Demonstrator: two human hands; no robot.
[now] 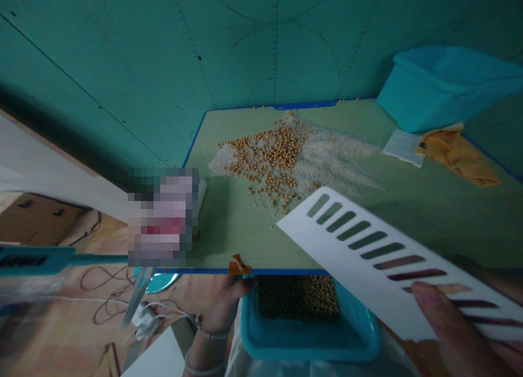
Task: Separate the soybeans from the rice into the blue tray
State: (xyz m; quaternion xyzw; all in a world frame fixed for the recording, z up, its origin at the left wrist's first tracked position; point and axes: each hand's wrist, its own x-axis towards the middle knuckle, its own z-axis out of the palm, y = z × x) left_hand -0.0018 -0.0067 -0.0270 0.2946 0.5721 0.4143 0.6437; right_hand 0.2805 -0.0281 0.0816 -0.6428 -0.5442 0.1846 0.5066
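Observation:
My right hand (457,328) grips a white slotted plastic sieve (368,251) that slants over the near right of a green tray (229,230). A pile of yellow beans mixed with white rice (281,159) lies on the tray's far middle. My left hand (223,306), with bracelets at the wrist, holds the left rim of a blue tub (302,344) pressed under the tray's near edge. The tub holds sorted beans (298,298).
A large blue bin (441,83) stands at the far right, with a white packet (402,145) and an orange cloth (457,153) beside it. A teal cutting mat (163,55) lies beyond the tray. Cables (114,295) run over the floor at left.

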